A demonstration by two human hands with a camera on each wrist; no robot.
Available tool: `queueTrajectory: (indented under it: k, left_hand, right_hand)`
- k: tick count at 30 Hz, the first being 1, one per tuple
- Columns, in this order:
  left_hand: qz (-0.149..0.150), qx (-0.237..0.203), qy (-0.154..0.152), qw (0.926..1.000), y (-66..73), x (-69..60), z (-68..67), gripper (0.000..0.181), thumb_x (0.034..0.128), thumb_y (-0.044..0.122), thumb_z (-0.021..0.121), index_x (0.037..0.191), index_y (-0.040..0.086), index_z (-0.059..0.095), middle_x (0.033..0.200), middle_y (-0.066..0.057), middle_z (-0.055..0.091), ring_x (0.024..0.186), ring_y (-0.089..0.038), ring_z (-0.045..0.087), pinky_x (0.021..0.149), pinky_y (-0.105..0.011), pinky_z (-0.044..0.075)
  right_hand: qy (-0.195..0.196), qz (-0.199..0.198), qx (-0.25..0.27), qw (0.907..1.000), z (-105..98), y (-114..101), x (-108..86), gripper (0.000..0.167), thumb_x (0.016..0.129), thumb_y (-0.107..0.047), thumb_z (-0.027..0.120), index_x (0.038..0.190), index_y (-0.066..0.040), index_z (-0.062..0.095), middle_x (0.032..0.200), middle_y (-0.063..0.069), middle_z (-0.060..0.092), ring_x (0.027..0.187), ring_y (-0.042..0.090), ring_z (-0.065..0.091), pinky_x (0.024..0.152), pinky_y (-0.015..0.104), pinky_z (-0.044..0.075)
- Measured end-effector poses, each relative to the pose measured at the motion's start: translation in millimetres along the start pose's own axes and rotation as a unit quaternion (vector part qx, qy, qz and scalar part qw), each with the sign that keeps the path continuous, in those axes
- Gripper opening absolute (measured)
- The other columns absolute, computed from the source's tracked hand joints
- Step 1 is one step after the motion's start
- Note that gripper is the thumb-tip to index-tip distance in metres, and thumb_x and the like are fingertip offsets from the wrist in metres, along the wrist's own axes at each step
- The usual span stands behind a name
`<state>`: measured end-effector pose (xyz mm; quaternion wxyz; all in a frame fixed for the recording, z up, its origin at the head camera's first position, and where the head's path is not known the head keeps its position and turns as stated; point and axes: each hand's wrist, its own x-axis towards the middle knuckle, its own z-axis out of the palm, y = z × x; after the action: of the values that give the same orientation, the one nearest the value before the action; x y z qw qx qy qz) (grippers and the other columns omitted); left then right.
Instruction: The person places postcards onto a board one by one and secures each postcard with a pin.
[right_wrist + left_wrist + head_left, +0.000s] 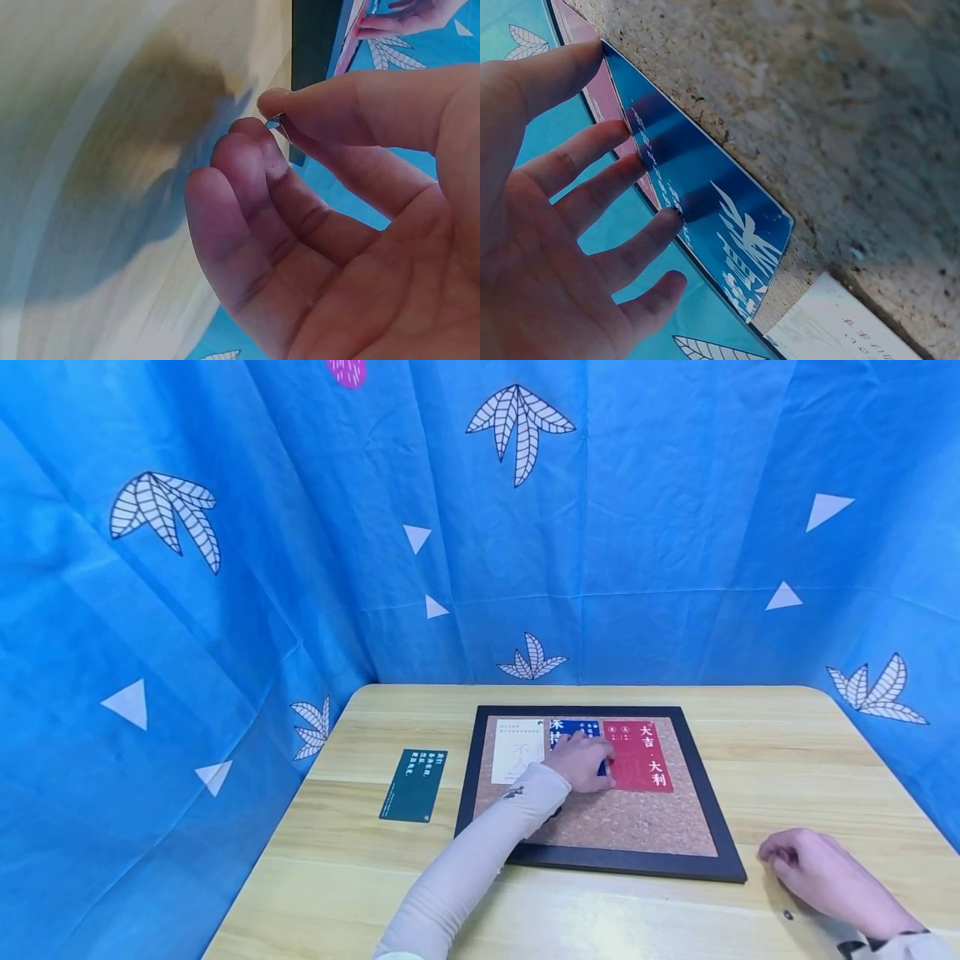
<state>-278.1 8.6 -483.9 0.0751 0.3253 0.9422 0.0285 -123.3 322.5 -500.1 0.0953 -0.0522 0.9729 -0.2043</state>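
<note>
My left hand (580, 762) reaches over the blue card (697, 180) on the corkboard (652, 822). In the left wrist view its thumb touches one corner and its fingers, spread and fairly straight, rest along the card. The hand partly hides this card in the head view. A white card (517, 750) lies left of it, a red card (637, 756) right of it. Over the table, right of the board, my right hand (813, 868) pinches a small silvery thumbtack (276, 120) between thumb and forefinger; the fingers partly cover it.
A dark green card (414, 785) lies on the wooden table (322, 860) left of the board. The board has a raised black frame (630, 860). Near my right wrist sits a small dark object (787, 914). Blue patterned curtain (637, 527) surrounds the table's back and sides.
</note>
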Motion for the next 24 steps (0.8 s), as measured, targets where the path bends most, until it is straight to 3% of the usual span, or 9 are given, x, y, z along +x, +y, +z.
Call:
queueTrajectory:
  k: [12,19,24]
  left_hand:
    - [-0.004,0.014,0.002,0.9999,-0.8,6.7,5.2,0.04,0.0939,0.05,0.071,0.131,0.035,0.068,0.15,0.017,0.057,0.123,-0.015,0.054,0.106,-0.039,0.046]
    - [0.001,0.018,0.003,0.9998,-1.2,6.8,5.4,0.038,0.0942,0.05,0.07,0.129,0.035,0.069,0.15,0.016,0.057,0.121,-0.015,0.055,0.105,-0.039,0.047]
    - [-0.001,0.013,-0.001,0.9999,-0.7,5.0,4.1,0.038,0.095,0.05,0.07,0.13,0.035,0.068,0.152,0.016,0.055,0.125,-0.015,0.054,0.107,-0.04,0.046]
  right_hand:
    - [-0.002,0.002,0.014,0.9999,-6.4,-0.4,6.1,0.005,0.094,-0.006,0.068,0.092,-0.002,0.071,0.077,-0.003,0.063,0.067,0.008,0.048,0.059,0.023,0.042]
    - [0.041,-0.059,-0.013,0.9974,-14.4,1.1,10.2,0.009,0.088,-0.002,0.073,0.094,-0.006,0.079,0.09,0.005,0.077,0.074,0.001,0.058,0.065,0.025,0.052]
    - [0.056,-0.068,-0.02,0.9959,-18.1,-0.3,14.0,0.009,0.086,0.0,0.075,0.091,-0.006,0.08,0.089,0.006,0.078,0.075,0.005,0.062,0.065,0.024,0.053]
